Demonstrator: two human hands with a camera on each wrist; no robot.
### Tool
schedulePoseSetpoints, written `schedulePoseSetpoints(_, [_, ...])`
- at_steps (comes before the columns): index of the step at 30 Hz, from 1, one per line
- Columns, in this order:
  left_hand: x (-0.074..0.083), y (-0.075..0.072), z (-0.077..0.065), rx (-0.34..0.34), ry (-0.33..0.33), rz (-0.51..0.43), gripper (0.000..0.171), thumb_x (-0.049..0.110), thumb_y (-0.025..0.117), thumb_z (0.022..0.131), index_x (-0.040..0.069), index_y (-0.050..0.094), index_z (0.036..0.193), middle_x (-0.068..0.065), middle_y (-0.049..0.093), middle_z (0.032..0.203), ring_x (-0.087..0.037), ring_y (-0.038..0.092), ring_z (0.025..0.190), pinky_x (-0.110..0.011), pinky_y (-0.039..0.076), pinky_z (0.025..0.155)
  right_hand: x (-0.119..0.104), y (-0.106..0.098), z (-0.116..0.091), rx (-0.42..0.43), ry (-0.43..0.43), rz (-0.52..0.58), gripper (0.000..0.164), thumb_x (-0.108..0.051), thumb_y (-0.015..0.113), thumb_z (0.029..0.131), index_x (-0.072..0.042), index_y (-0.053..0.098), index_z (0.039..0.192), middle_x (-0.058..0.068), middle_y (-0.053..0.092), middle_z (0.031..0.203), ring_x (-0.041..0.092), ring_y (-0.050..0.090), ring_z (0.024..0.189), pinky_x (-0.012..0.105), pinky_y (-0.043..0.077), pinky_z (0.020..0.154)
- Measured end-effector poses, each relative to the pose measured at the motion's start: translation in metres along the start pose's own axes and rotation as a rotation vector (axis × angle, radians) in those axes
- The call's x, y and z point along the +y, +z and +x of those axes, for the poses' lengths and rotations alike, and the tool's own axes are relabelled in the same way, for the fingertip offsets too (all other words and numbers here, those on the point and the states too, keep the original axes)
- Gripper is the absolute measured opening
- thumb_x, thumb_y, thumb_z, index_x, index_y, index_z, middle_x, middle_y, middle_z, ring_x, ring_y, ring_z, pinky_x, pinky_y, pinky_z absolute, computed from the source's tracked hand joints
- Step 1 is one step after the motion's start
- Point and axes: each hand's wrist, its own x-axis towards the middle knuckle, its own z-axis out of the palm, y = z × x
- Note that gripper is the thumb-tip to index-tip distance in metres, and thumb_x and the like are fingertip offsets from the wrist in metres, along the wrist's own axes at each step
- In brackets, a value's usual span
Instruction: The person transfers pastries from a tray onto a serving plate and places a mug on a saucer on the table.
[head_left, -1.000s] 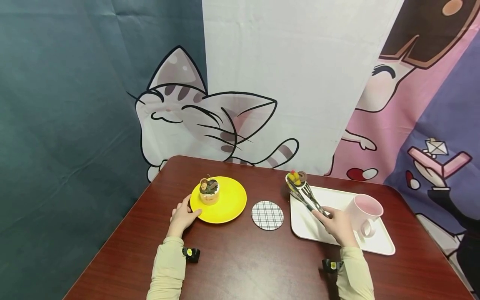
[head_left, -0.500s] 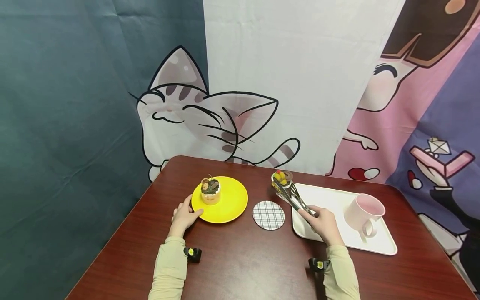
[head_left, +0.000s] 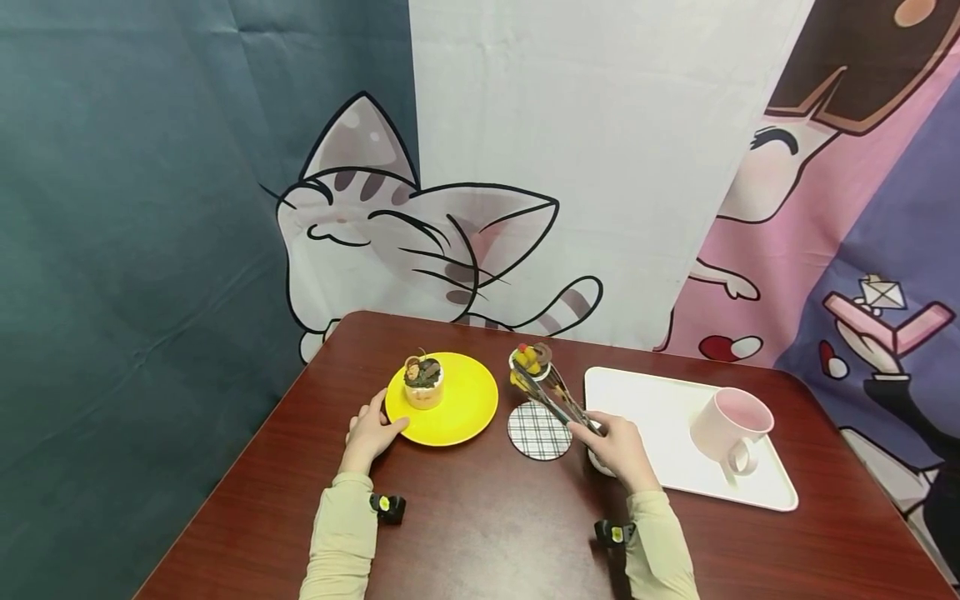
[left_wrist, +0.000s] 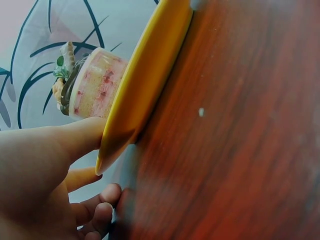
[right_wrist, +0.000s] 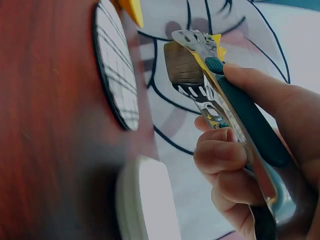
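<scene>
Leftward swings the right hand (head_left: 615, 450), clamped round tongs (right_wrist: 252, 117); left hand (head_left: 369, 432) pinches the yellow plate (head_left: 468, 404), likely steadying it under the layered cake (head_left: 424, 393); farther, the tongs hold the fruit-topped cake (head_left: 528, 360) aloft near the coaster (head_left: 537, 435).

The desk (head_left: 495, 525) has a reddish-brown wood-grain top with rounded far corners and a soft sheen of reflected light on its near surface. Behind it stands a printed fabric backdrop, creased in places: dark teal section (head_left: 135, 208) at left, white panel (head_left: 637, 125) at centre, pink section (head_left: 813, 200) and purple section (head_left: 918, 225) at right. Prints noted: striped cat (head_left: 375, 225), brown-haired cartoon figure (head_left: 832, 67).
</scene>
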Motion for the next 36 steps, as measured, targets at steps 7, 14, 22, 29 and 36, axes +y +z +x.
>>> schedulePoseSetpoints(7, [0.001, -0.001, -0.001, -0.001, 0.003, -0.005, 0.078, 0.034, 0.063, 0.088, 0.013, 0.025, 0.152, -0.015, 0.046, 0.099, -0.032, 0.038, 0.096, -0.04, 0.03, 0.078, -0.011, 0.015, -0.001, -0.018, -0.072, -0.008, 0.036, -0.035, 0.071, 0.085, -0.008, 0.073, 0.11, 0.008, 0.074, 0.099, 0.02, 0.066, 0.086, 0.039, 0.051, 0.08])
schedulePoseSetpoints(14, [0.0, -0.001, -0.001, 0.001, 0.002, -0.002, 0.078, 0.034, 0.063, 0.088, 0.012, 0.025, 0.152, -0.015, 0.046, 0.1, -0.032, 0.038, 0.096, -0.04, 0.03, 0.078, -0.023, 0.025, -0.001, -0.017, -0.11, 0.014, 0.042, -0.033, 0.073, 0.084, -0.003, 0.071, 0.114, 0.014, 0.073, 0.108, 0.031, 0.069, 0.102, 0.046, 0.051, 0.089])
schedulePoseSetpoints(22, [0.001, 0.0, -0.001, 0.001, 0.004, -0.002, 0.077, 0.034, 0.063, 0.088, 0.013, 0.025, 0.152, -0.015, 0.046, 0.1, -0.032, 0.038, 0.096, -0.041, 0.03, 0.078, -0.036, 0.039, -0.001, -0.05, -0.129, 0.002, 0.041, -0.034, 0.072, 0.083, -0.005, 0.073, 0.112, 0.014, 0.073, 0.106, 0.032, 0.069, 0.101, 0.046, 0.052, 0.087])
schedulePoseSetpoints(29, [-0.001, 0.0, 0.001, 0.009, 0.003, -0.001, 0.077, 0.034, 0.063, 0.088, 0.014, 0.026, 0.152, -0.014, 0.046, 0.099, -0.032, 0.038, 0.096, -0.041, 0.03, 0.078, -0.046, 0.046, 0.0, -0.07, -0.138, -0.012, 0.04, -0.034, 0.073, 0.083, -0.007, 0.073, 0.111, 0.012, 0.074, 0.102, 0.028, 0.069, 0.097, 0.043, 0.053, 0.083])
schedulePoseSetpoints(36, [0.0, 0.0, 0.001, 0.004, 0.001, -0.002, 0.077, 0.034, 0.063, 0.088, 0.014, 0.025, 0.152, -0.015, 0.046, 0.101, -0.031, 0.038, 0.096, -0.041, 0.03, 0.078, -0.047, 0.047, 0.004, -0.097, -0.163, -0.031, 0.037, -0.032, 0.075, 0.082, -0.006, 0.074, 0.109, 0.009, 0.075, 0.098, 0.019, 0.068, 0.087, 0.036, 0.052, 0.076])
